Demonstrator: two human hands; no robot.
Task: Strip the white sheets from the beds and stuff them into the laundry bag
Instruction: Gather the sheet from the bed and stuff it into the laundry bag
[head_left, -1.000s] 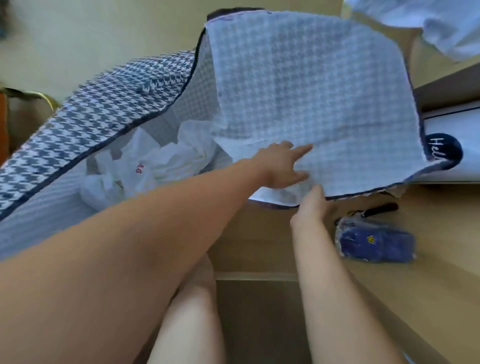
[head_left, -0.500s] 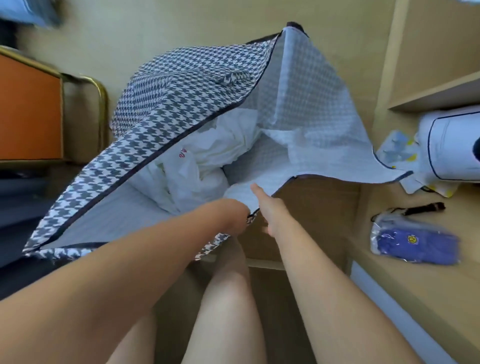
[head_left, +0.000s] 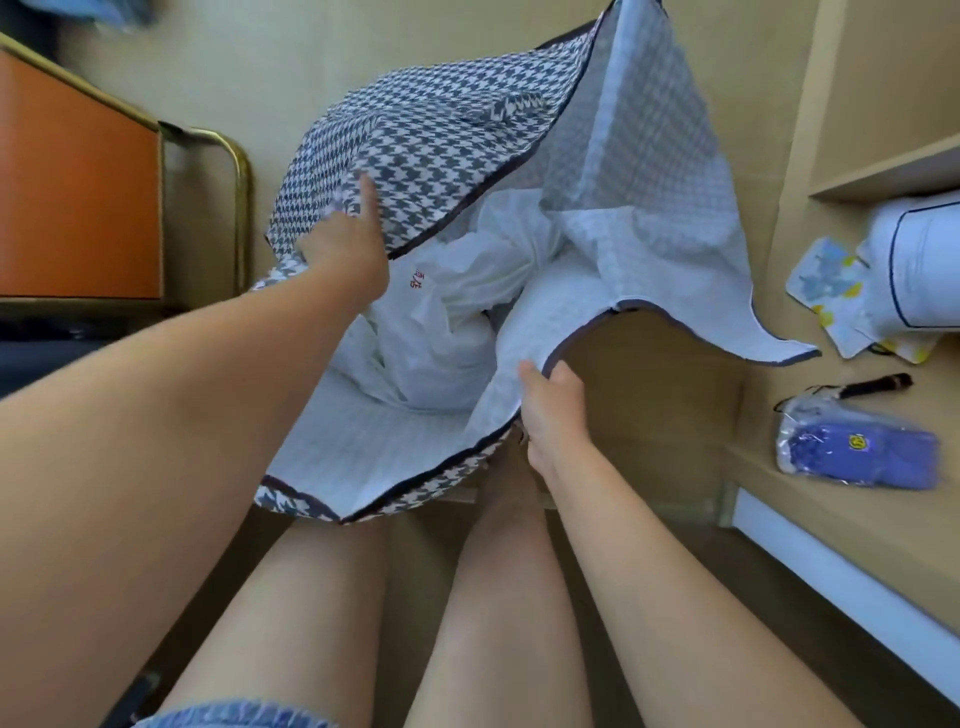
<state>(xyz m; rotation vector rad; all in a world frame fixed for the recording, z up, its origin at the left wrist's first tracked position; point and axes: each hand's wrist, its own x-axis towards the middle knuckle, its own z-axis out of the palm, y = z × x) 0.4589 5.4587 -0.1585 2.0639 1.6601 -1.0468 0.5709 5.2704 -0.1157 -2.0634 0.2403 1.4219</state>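
Beige wall (head_left: 291, 73) across the top; orange panel (head_left: 72, 208) with perhaps a brass rail (head_left: 240, 171) at upper left; pale wooden counter (head_left: 831, 530) and shelf (head_left: 883, 174) along the right.

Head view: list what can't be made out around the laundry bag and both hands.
All in the head view.
Laundry bag: top cut off by the upper edge.
White sheets: lower part hidden by the bag's walls; red mark too blurred to read.
Left hand: index finger on the bag, other fingers hidden behind the hand, grip unclear.
Right hand: pinches the rim; fingertips hidden by the fabric.
Blue packet: label too small.
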